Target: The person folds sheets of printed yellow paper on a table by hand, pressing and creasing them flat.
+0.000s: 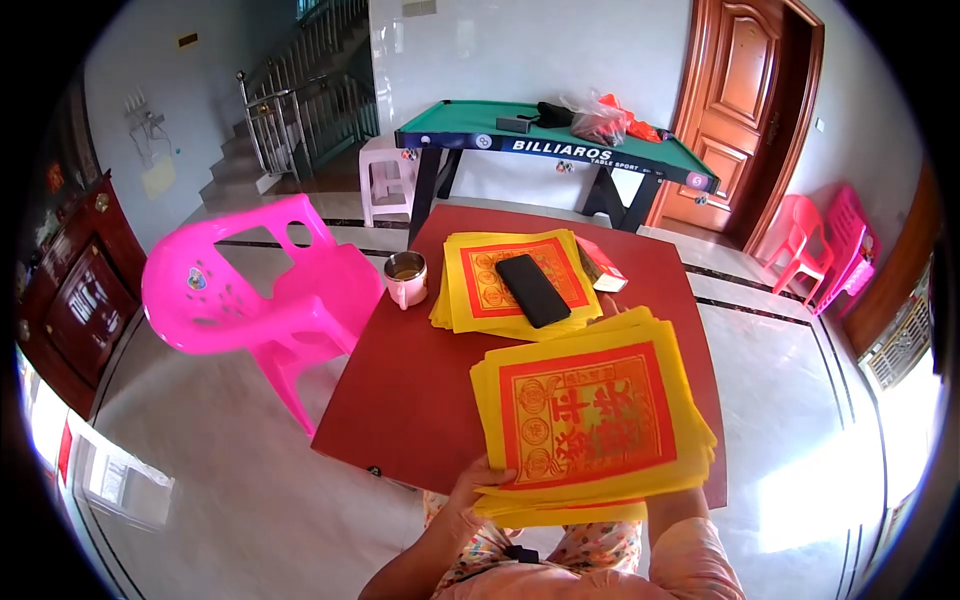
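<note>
A thick stack of yellow joss paper (590, 420), its top sheet printed with a red square and gold characters, is held tilted above the near part of the red table. My left hand (482, 486) grips its near left corner, thumb on top. My right hand (609, 306) reaches beneath the stack. Only some fingertips show past the far edge, and the palm is hidden. Just beyond lies a second stack of joss paper (465, 290) with a black phone (533, 290) on it. A red and white box (601, 265) sits to its right.
On the red table (400, 400), a pink mug (406, 279) with liquid stands at the left edge. A pink plastic chair (310, 270) is against the table's left side. Behind stands a billiard table (480, 118) with bags on it.
</note>
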Motion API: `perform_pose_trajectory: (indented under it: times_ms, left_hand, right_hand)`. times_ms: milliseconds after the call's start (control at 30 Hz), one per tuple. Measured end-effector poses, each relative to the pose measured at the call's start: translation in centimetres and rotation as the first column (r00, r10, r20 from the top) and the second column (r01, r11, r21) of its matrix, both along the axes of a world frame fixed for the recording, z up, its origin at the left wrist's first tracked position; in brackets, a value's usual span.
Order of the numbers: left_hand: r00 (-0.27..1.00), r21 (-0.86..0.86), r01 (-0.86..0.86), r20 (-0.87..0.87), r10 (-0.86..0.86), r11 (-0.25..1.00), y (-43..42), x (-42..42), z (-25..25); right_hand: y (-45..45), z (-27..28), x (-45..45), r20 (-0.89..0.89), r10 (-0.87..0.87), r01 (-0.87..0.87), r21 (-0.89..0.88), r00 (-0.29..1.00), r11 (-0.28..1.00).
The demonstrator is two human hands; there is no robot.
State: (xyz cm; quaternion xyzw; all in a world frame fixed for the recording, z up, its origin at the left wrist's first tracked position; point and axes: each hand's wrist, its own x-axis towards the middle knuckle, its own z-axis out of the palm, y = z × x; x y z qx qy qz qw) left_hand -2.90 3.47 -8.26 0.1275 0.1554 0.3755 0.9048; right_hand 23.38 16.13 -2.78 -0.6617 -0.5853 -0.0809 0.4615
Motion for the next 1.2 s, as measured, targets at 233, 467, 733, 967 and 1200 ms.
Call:
perform_pose_trajectory:
  times_ms: [233, 467, 733, 967, 1200]
  left_hand:
    - [0.988, 0.070, 0.000, -0.153, 0.010, 0.998, 0.4, -1.4, 2.7]
    - [0.962, 0.398, -0.179, -0.121, 0.246, 0.899, 9.3, -2.4, 9.3]
    - [0.991, 0.434, -0.120, 0.108, 0.081, 0.893, 25.3, -0.2, 7.4]
    - [0.995, 0.312, -0.093, 0.003, 0.097, 0.945, 30.0, -1.4, 3.9]
    - [0.983, 0.239, -0.030, -0.169, 0.072, 0.971, 30.2, -2.1, 3.3]
  right_hand:
    - [7.4, -2.3, -3.8, -0.071, -0.018, 0.022, 0.046, 0.997, 0.999]
    - [8.8, -3.4, -6.3, 0.055, -0.049, 0.053, -0.075, 0.997, 0.996]
    - [6.6, 1.8, -7.4, 0.091, -0.100, 0.125, -0.329, 0.991, 0.936]
    - [6.0, 4.4, -4.6, -0.009, -0.179, 0.156, -0.446, 0.984, 0.882]
    - [3.7, 6.5, 0.6, -0.234, -0.207, 0.055, -0.526, 0.950, 0.849]
